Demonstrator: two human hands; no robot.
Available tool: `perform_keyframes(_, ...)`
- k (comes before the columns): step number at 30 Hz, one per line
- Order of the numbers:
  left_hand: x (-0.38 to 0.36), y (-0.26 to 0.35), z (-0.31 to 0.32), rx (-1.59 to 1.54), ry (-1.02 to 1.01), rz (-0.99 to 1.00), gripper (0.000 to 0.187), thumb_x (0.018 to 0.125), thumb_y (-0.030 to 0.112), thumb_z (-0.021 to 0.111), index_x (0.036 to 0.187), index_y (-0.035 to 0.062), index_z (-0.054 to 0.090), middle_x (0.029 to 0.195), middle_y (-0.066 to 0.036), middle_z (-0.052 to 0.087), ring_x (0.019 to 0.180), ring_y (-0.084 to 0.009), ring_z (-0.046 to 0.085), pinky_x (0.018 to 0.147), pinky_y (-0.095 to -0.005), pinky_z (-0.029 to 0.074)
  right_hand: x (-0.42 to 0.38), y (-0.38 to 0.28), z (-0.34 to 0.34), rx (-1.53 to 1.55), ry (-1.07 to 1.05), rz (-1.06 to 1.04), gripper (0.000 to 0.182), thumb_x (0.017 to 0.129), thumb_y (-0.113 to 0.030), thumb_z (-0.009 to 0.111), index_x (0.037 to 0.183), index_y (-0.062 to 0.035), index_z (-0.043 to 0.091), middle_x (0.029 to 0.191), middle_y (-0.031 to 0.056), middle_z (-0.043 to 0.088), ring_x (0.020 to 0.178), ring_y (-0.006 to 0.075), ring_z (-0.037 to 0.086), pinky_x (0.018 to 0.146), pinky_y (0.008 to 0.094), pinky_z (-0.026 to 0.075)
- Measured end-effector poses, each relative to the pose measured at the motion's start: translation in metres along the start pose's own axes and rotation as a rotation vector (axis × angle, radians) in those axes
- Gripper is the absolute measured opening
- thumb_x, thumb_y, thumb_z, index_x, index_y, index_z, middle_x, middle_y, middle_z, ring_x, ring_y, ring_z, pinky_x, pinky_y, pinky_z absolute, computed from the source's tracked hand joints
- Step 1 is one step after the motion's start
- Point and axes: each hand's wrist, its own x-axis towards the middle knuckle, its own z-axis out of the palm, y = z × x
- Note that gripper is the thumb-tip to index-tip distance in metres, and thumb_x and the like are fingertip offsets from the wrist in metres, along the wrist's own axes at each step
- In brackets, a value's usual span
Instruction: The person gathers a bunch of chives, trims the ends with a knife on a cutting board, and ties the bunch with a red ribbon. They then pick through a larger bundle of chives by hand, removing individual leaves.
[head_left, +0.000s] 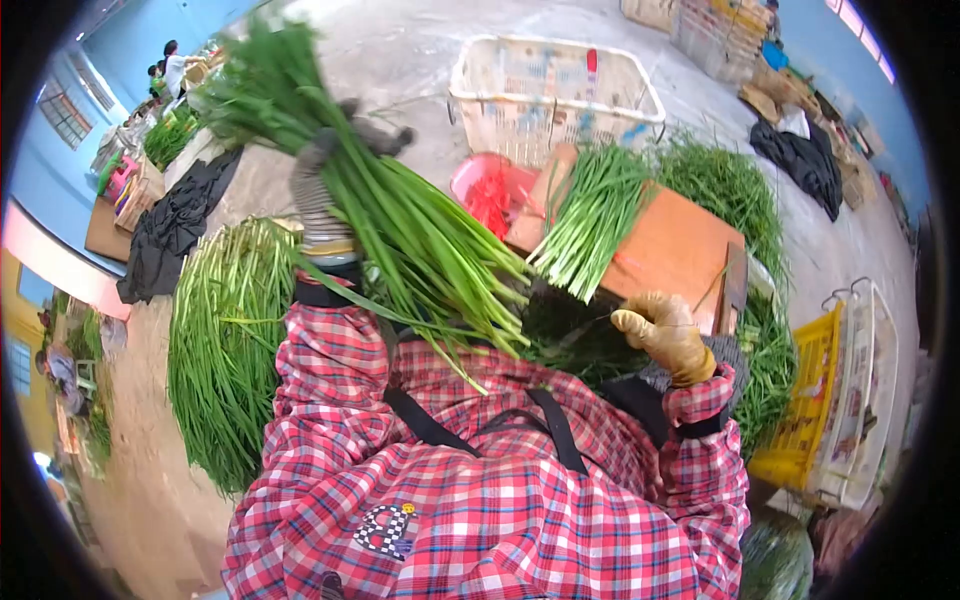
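My left hand [322,180], in a dark glove with a grey striped cuff, is wrapped round a thick bunch of garlic chives [425,235]. The leaf tips fan out to the upper left and the cut ends point towards my lap. My right hand [662,335], in a tan glove, is curled closed near the front of a small orange-brown bench [680,235]. A thin dark line shows by its fingertips, too fine to name. Another bunch of chives [598,215] lies on the bench, pale stems towards me.
Beyond the bench stand a white plastic basket [555,115] and a pink basin [495,185] with red strips. Loose greens heap at left [225,350] and right [725,190]. A yellow crate [800,400] is at far right. Black sheeting [180,225] lies left; people work farther back.
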Motion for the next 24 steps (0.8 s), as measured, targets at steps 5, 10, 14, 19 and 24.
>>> perform_keyframes(5,0.027,-0.037,0.061,-0.174,-0.209,-0.236,0.045,0.080,0.019,0.060,0.118,-0.0040,0.052,0.104,-0.017,0.063,0.105,-0.0319,0.057,0.101,-0.0551,0.038,0.038,-0.102,-0.010,-0.105,0.004,-0.711,0.111,0.066,-0.042,0.080,0.145,0.0029,0.017,0.149,0.0215,0.023,0.140,0.0296,0.018,0.113,0.0382,0.018)
perform_keyframes(10,0.035,-0.071,0.116,0.155,-0.096,-0.556,0.043,0.084,0.017,0.059,0.123,-0.0005,0.054,0.115,-0.012,0.061,0.100,-0.0241,0.062,0.090,-0.0368,0.050,0.059,-0.150,0.002,0.255,0.092,-0.889,0.128,0.059,-0.030,0.088,0.147,0.0010,0.001,0.149,0.0188,0.020,0.138,0.0233,0.018,0.112,0.0334,0.019)
perform_keyframes(14,0.047,-0.066,0.160,0.452,-0.669,-0.180,0.036,0.092,0.020,0.056,0.122,0.0004,0.056,0.113,-0.008,0.063,0.104,-0.0175,0.057,0.091,-0.0317,0.046,0.051,-0.136,0.001,0.617,0.187,-0.781,0.127,0.061,-0.009,0.087,0.148,-0.0109,-0.006,0.137,0.0113,0.038,0.120,0.0216,0.042,0.100,0.0336,0.037)
perform_keyframes(19,0.065,-0.073,0.226,1.436,-0.929,0.142,0.069,0.082,0.058,0.057,0.124,0.0042,0.052,0.129,-0.023,0.049,0.119,-0.0396,0.045,0.102,-0.0423,0.036,0.054,-0.104,-0.020,0.706,0.628,-0.875,0.037,0.090,-0.018,0.060,0.122,-0.0032,0.047,0.107,0.0060,0.060,0.092,0.0179,0.059,0.079,0.0291,0.051)
perform_keyframes(24,0.048,-0.021,0.195,0.861,-0.799,0.552,0.043,0.086,0.030,0.063,0.120,0.0050,0.058,0.114,-0.019,0.058,0.109,-0.0304,0.055,0.091,-0.0376,0.044,0.030,-0.111,-0.071,0.757,0.893,-0.641,0.036,0.078,-0.002,0.066,0.113,-0.0057,0.055,0.083,0.0013,0.062,0.073,0.0141,0.060,0.068,0.0276,0.049)
